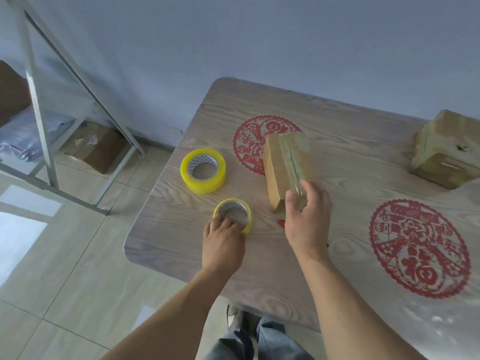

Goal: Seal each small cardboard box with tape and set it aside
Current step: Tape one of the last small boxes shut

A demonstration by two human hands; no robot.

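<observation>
a pale blue-grey wall [259,35] fills the top of the view from 10 to 2 o'clock. the floor [65,268] at 8 o'clock is glossy beige tile with thin grout lines and a bright patch of light at its left edge. a grey metal shelf frame [39,100] stands at 10 o'clock, a brown carton [96,146] on the floor under it. the bench [350,157] is light wood grain with rounded corners, bearing two red paper-cut roundels [418,248].
</observation>
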